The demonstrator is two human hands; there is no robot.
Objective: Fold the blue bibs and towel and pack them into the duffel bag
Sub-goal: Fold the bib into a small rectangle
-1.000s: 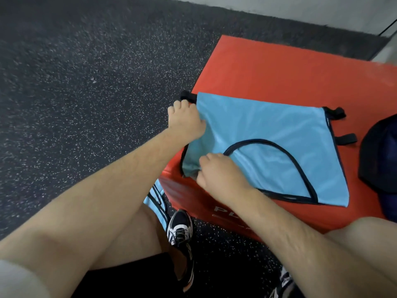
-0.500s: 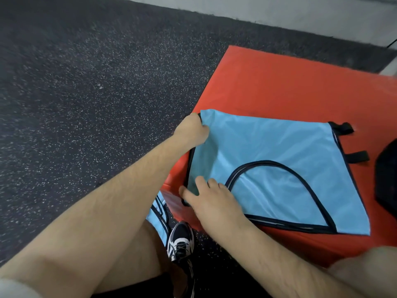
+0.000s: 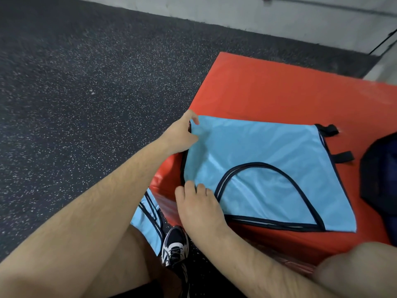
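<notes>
A light blue bib [image 3: 257, 160] with dark trim lies folded flat on the red padded box [image 3: 279, 93]. My left hand [image 3: 180, 136] pinches the bib's far left corner between thumb and fingers. My right hand [image 3: 197, 207] rests on the near left corner, fingers curled on the cloth edge. A dark blue duffel bag [image 3: 380, 177] sits at the right edge of the box, mostly cut off. Another blue bib [image 3: 148, 224] hangs below the box beside my leg.
The box stands on dark speckled rubber floor [image 3: 86, 93], with a pale wall [image 3: 279, 18] behind. My shoe [image 3: 175, 246] is on the floor by the box's near left corner. My right knee [image 3: 361, 269] is at the lower right.
My left hand went from lying over the bib's far left corner to pinching it. My right hand slid left to the near left corner. The view shifted, so the box sits lower in frame.
</notes>
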